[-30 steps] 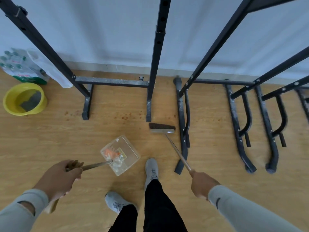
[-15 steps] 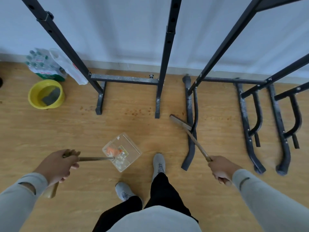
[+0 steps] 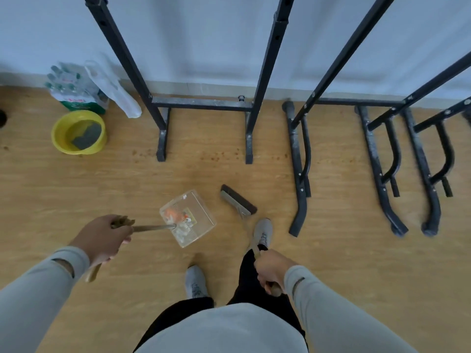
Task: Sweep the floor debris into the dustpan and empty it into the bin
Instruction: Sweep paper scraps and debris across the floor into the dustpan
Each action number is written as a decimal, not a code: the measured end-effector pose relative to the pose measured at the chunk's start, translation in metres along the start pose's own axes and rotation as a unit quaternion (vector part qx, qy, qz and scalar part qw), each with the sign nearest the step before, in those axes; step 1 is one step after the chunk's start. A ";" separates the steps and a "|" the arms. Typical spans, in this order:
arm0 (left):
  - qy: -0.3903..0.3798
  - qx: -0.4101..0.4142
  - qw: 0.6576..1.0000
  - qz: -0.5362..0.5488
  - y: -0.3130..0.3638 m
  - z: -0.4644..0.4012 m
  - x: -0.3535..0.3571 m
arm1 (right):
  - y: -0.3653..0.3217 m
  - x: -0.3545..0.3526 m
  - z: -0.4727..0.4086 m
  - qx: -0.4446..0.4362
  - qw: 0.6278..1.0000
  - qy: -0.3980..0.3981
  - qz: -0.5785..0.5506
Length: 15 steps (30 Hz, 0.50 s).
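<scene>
Wood floor, crumbs by rack. My left hand fingers grasp dustpan handle, right hand broom; I keep pan level, brush short strokes.

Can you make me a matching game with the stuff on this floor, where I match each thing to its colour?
Things:
1. bucket
2. dustpan
3. rack legs
4. shoes

Colours:
A. black
B. see-through
C. yellow
D. light grey

Pairs: 1-C, 2-B, 3-A, 4-D
</scene>
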<state>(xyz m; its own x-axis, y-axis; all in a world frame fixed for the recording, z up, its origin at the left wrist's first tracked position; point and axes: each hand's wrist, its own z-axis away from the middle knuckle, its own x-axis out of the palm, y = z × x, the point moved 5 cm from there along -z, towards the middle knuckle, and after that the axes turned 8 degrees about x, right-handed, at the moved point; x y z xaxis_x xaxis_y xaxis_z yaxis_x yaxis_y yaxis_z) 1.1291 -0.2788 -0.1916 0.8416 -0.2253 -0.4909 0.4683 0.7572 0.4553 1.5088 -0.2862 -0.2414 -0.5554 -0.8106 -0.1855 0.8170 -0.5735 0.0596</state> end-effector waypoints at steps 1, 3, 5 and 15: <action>-0.004 -0.001 1.000 0.002 -0.012 0.003 -0.003 | 0.001 0.011 0.004 0.003 0.999 -0.004 -0.036; -0.009 -0.001 1.000 0.010 -0.032 0.007 -0.011 | 0.010 0.026 0.016 0.043 0.990 -0.036 -0.126; -0.011 -0.002 1.000 0.012 -0.043 0.010 -0.018 | 0.020 0.022 0.032 0.078 0.971 -0.058 -0.217; 0.004 -0.024 1.000 0.014 -0.087 0.020 -0.028 | -0.023 -0.061 0.016 -0.045 0.994 0.094 -0.041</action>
<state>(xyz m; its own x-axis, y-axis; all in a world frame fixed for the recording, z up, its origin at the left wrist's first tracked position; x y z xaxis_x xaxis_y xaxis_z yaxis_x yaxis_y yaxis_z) 1.0700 -0.3503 -0.2022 0.8525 -0.1988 -0.4834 0.4306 0.7913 0.4341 1.5216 -0.2261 -0.2158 -0.5894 -0.7201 -0.3661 0.7852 -0.6171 -0.0503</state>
